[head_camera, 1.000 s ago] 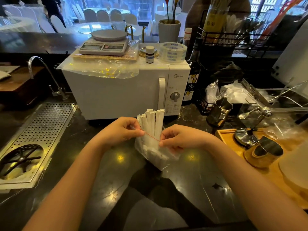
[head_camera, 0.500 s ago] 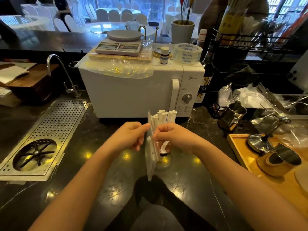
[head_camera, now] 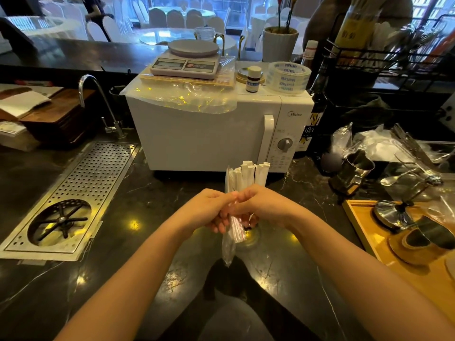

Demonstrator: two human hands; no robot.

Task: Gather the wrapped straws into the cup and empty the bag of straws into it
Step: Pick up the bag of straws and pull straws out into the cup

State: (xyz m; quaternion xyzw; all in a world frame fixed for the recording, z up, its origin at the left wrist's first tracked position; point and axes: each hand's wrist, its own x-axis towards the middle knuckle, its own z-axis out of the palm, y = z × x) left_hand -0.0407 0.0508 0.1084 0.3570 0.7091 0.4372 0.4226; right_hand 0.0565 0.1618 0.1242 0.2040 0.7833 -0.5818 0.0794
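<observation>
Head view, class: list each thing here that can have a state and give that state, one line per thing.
Left hand: closed on the plastic bag.
Right hand: closed on the wrapped straws.
Wrapped straws: upright, bunched, tops above the hands.
Plastic bag: hanging limp, lower part looks empty.
Cup: mostly hidden under the hands.
Microwave: door shut.
Tap: no water running.
</observation>
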